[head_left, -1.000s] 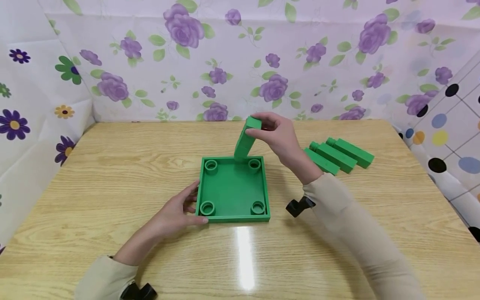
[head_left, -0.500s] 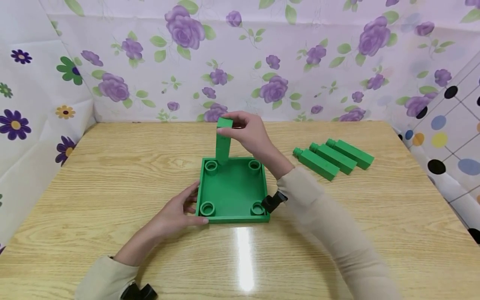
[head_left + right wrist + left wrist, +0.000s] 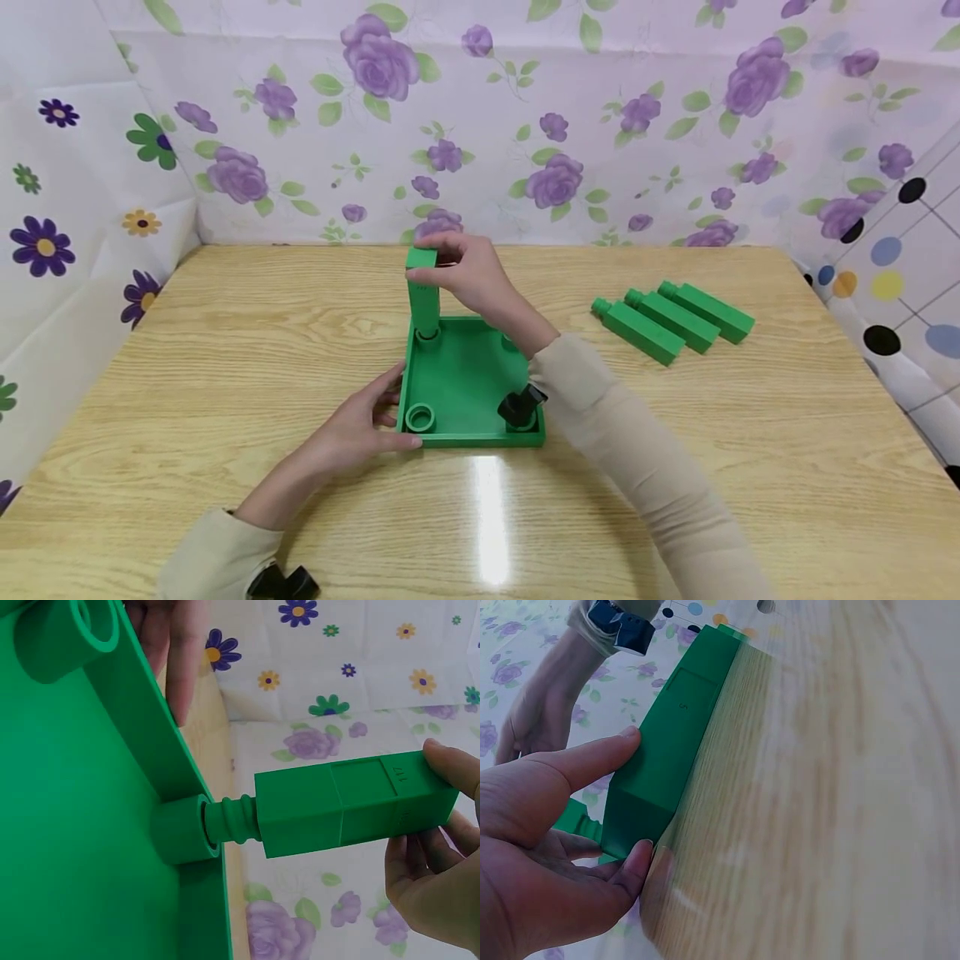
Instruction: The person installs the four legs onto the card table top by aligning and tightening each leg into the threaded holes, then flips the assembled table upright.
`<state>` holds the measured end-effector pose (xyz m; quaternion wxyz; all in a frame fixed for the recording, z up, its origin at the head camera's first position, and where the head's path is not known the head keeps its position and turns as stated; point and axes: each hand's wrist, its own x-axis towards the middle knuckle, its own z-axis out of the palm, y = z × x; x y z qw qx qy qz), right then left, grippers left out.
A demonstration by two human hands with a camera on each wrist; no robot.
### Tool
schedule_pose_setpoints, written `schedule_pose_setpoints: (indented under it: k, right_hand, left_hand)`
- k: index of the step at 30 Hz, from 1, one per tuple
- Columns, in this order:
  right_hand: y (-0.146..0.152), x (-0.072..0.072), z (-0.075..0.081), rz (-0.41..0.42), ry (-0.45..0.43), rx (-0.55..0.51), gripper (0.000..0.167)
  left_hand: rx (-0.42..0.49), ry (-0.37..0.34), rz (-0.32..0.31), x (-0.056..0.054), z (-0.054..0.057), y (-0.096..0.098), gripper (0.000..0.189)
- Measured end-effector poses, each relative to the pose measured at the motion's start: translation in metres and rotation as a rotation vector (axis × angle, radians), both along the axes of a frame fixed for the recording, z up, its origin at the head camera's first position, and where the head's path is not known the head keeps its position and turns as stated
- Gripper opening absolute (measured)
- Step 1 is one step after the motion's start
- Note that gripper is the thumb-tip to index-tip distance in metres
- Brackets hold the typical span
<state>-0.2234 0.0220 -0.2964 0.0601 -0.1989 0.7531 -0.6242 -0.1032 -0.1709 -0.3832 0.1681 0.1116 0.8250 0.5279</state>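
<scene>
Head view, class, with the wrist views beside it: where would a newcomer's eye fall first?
The green tray probably catches the eye first, mid-scene against the pale wooden table. Next comes the green bar that the right hand holds roughly upright, its ridged end at the mouth of the tray's far-left socket. Three similar bars lie slanted, side by side, on the right.

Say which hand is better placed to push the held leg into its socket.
Probably the right hand: it grips the green leg near its top, with the ridged tip at the socket. The left hand holds the tray by its near-left corner.
</scene>
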Motion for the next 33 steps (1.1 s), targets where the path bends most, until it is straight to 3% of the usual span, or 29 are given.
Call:
schedule_pose_setpoints:
  k: [12, 22, 29, 33]
  right_hand:
    - [-0.001, 0.001, -0.011, 0.047, -0.026, 0.062, 0.040]
    - [0.009, -0.002, -0.009, 0.115, -0.029, 0.123, 0.044]
    - [0.011, -0.004, -0.010, 0.198, 0.006, 0.079, 0.050]
    - [0.010, -0.005, -0.013, 0.177, 0.002, 0.076, 0.052]
  left_hand:
    - [-0.015, -0.009, 0.004, 0.000, 0.001, 0.000, 0.099]
    - [-0.011, -0.027, 0.013, 0.000, 0.002, -0.001, 0.099]
    - [0.003, -0.016, -0.001, 0.000, 0.001, -0.001, 0.098]
    - [0.002, -0.012, -0.006, -0.001, 0.000, -0.001, 0.098]
